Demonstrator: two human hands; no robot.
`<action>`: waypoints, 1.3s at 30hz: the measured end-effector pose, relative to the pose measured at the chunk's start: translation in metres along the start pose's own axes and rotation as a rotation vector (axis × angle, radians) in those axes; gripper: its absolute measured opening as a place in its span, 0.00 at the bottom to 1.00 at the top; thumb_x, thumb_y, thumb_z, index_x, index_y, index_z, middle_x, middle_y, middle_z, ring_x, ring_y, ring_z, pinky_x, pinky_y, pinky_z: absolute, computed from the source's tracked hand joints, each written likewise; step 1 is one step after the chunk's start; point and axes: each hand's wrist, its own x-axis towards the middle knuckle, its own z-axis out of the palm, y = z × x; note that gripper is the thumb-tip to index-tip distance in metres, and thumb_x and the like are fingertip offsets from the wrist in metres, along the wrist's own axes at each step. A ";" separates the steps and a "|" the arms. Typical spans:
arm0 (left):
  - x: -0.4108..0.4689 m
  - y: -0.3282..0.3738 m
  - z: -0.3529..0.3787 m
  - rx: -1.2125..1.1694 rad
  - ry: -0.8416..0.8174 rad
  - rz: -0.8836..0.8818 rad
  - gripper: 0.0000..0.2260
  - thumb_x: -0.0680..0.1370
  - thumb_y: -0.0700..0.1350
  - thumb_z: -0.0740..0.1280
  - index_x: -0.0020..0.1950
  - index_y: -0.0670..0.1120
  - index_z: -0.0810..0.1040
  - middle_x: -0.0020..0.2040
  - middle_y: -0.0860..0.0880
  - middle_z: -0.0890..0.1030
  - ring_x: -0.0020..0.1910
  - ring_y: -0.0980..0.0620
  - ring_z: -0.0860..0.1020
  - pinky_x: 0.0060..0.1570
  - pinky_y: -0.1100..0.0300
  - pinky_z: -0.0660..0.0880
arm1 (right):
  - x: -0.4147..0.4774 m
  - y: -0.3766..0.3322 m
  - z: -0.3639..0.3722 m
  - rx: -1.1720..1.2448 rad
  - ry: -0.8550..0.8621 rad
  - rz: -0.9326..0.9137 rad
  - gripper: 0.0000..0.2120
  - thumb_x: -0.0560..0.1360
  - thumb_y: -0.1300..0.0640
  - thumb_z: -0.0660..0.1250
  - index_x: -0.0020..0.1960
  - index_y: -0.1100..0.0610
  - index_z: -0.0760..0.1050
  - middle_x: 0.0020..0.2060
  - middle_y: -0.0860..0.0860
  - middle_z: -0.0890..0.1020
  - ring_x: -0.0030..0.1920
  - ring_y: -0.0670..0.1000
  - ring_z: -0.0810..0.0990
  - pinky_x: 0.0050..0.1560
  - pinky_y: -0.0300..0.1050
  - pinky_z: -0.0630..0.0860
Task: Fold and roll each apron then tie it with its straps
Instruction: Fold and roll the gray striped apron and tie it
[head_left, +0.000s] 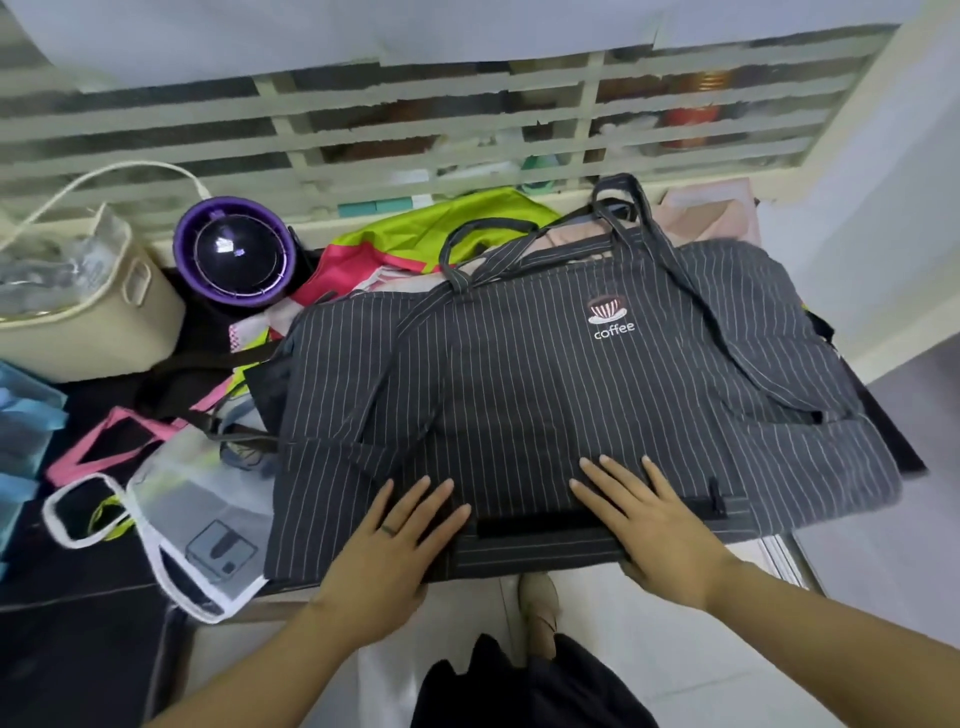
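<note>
Apron (571, 405): centre, atop other aprons (415, 239). Left hand (395, 540), right hand (657, 530): flat on its near edge. Fan (234, 252): far left. Basket (88, 322): left of fan.

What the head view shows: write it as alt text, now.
The left hand and right hand press flat on the near edge of a dark pinstriped apron with a coffee logo, straps loose across it. Brighter aprons lie heaped behind, beside a purple round device and a cream basket.
</note>
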 end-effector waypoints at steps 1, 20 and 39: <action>-0.005 -0.003 0.002 -0.026 -0.012 -0.039 0.51 0.65 0.57 0.73 0.79 0.49 0.44 0.79 0.45 0.48 0.77 0.44 0.45 0.72 0.44 0.46 | 0.000 0.000 0.000 0.001 0.011 0.007 0.61 0.55 0.51 0.80 0.78 0.55 0.47 0.73 0.56 0.65 0.73 0.57 0.58 0.70 0.59 0.48; -0.001 -0.045 -0.100 -0.169 0.291 -0.433 0.12 0.65 0.34 0.63 0.40 0.48 0.81 0.40 0.47 0.83 0.40 0.44 0.82 0.30 0.56 0.74 | 0.026 0.038 -0.118 0.594 -0.318 0.228 0.16 0.75 0.68 0.58 0.35 0.53 0.75 0.30 0.48 0.78 0.35 0.50 0.75 0.37 0.37 0.71; 0.046 -0.139 -0.129 -0.355 -0.064 -0.990 0.08 0.76 0.39 0.59 0.48 0.51 0.74 0.55 0.45 0.79 0.55 0.43 0.76 0.46 0.54 0.70 | 0.114 0.081 -0.132 0.223 0.033 0.447 0.03 0.75 0.60 0.58 0.44 0.55 0.70 0.52 0.59 0.80 0.49 0.60 0.78 0.44 0.48 0.71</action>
